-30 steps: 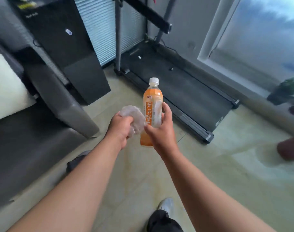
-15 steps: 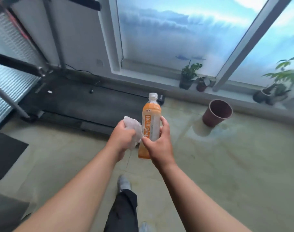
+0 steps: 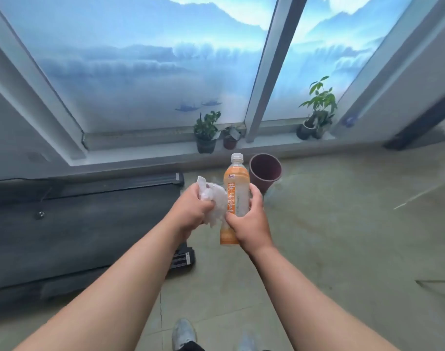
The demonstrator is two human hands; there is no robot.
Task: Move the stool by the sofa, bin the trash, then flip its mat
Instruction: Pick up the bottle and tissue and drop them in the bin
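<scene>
My right hand point(image 3: 250, 221) grips an orange drink bottle point(image 3: 235, 191) with a white cap, held upright in front of me. My left hand point(image 3: 192, 211) is closed on a crumpled white plastic wrapper point(image 3: 212, 198), touching the bottle's left side. A dark red round bin point(image 3: 265, 171) stands open on the floor just beyond the bottle, below the window sill. The stool, its mat and the sofa are out of view.
A black treadmill point(image 3: 77, 224) lies along the floor at the left, its end near my left forearm. Potted plants point(image 3: 206, 134) stand on the window sill behind the bin. My shoes point(image 3: 183, 334) show at the bottom on the greenish tiled floor.
The view has swung right, away from the sofa and along the treadmill toward the window. The bin has come from the right to straight ahead and closer. Both hands keep their hold.
</scene>
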